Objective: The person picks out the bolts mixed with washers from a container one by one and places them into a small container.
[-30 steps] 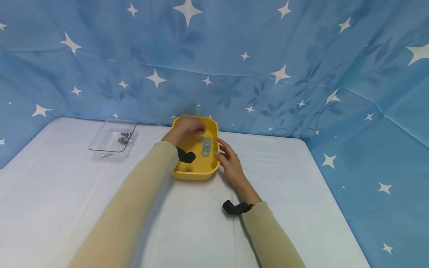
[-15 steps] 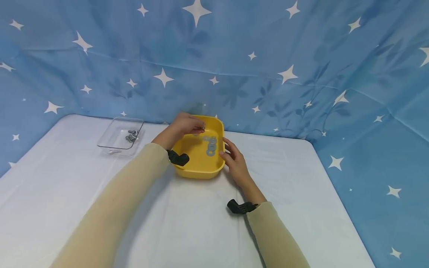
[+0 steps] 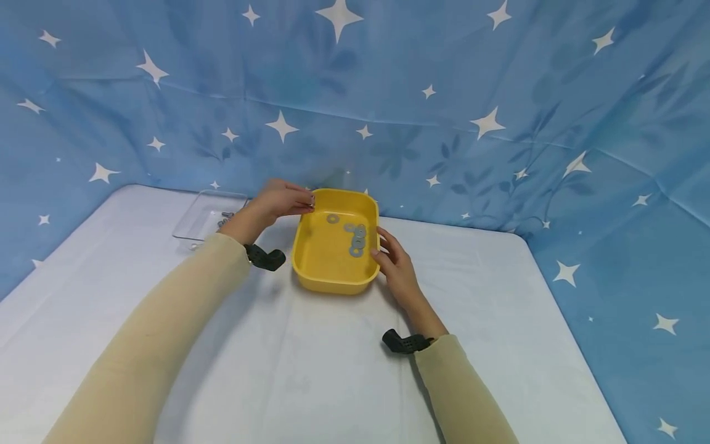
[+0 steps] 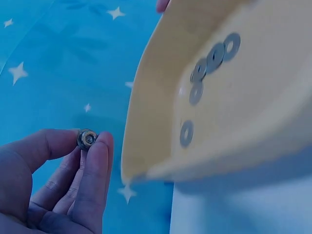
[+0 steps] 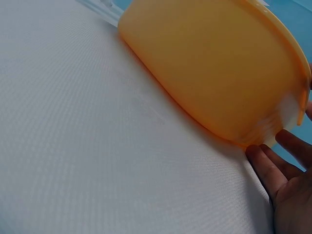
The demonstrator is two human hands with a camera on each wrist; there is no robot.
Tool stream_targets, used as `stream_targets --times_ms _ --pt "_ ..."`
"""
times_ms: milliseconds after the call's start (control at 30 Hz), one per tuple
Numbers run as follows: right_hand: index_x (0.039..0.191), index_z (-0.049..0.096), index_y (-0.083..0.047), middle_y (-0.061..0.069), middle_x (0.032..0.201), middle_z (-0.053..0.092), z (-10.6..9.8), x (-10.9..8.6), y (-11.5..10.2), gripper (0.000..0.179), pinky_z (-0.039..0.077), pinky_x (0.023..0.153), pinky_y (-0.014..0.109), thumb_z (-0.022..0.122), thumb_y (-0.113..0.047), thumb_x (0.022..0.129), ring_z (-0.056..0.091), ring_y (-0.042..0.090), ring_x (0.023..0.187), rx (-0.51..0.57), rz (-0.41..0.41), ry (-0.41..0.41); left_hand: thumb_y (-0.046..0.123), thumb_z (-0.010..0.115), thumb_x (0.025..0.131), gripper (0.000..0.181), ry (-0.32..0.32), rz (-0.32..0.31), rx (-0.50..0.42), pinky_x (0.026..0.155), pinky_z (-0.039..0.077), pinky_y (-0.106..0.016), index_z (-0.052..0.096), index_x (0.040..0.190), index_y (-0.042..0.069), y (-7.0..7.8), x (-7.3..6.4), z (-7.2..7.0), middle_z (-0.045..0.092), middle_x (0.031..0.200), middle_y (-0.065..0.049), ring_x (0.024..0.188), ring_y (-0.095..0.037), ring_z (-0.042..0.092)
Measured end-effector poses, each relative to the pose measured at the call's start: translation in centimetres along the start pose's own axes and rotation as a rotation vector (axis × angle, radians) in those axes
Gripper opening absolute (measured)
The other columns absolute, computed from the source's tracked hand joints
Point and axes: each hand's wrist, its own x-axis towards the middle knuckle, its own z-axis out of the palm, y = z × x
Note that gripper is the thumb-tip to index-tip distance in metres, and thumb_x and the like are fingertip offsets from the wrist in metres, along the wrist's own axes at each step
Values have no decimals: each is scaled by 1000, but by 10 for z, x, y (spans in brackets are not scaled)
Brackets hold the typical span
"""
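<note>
Between thumb and fingertips, my left hand pinches a small metal socket-head screw, its hex recess facing the left wrist camera. In the head view that hand is just off the upper left rim of a yellow tray. Several flat grey washers lie in the tray, most overlapping in a row near its right side and one apart from them. At the tray's right wall rests my right hand, with extended fingers touching the outside low down.
Behind my left forearm stands a clear plastic box with several screws in it, partly hidden. A white cloth covers the table. A blue star-patterned curtain hangs right behind the far edge.
My left hand has risen out of the yellow tray and moved left past its rim, still pinching the screw. My right hand has stayed at the tray's right wall. The head view has shifted slightly.
</note>
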Motion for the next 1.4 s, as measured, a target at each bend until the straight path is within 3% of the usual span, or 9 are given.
stream_targets --times_ms 233,533,767,967,1167,1400 --pt "160 31 -17 17 161 39 -2 -1 -4 58 46 115 48 51 -21 106 46 33 144 -4 -7 -6 15 61 101 42 51 -15 48 80 61 -20 57 140 -3 -1 -8 -26 61 138 -20 82 -5 70" --pt "160 32 -17 17 161 38 -8 -1 -3 58 45 116 49 52 -23 106 44 33 146 0 -13 -3 17 62 101 46 122 -56 117 83 61 -20 55 142 -2 -11 -11 -63 59 139 -18 83 -4 70" --pt "160 32 -19 15 163 35 -7 -2 -1 58 44 116 49 51 -23 106 40 33 149 -1 5 2 16 62 101 47 161 -40 124 80 61 -20 54 142 -6 -26 -19 -90 69 108 -3 75 1 71" --pt "160 31 -23 14 163 35 -7 10 19 58 44 116 49 51 -24 106 40 31 149 13 0 0 16 62 100 51 175 -55 129 92 60 -25 50 144 -7 -39 -21 -111 67 115 -5 75 3 71" --pt "158 34 -30 10 162 37 -5 14 32 56 44 116 50 53 -28 106 42 29 147 28 -22 18 16 66 97 49 216 -89 164 94 60 -32 55 138 -9 -51 -21 -126 71 90 5 74 -2 72" --pt "156 37 -33 9 160 40 0 12 31 54 46 114 51 55 -33 105 43 28 147 19 -43 20 13 66 97 44 234 -119 230 100 58 -40 58 135 -9 -66 -19 -137 72 90 1 73 -2 70"
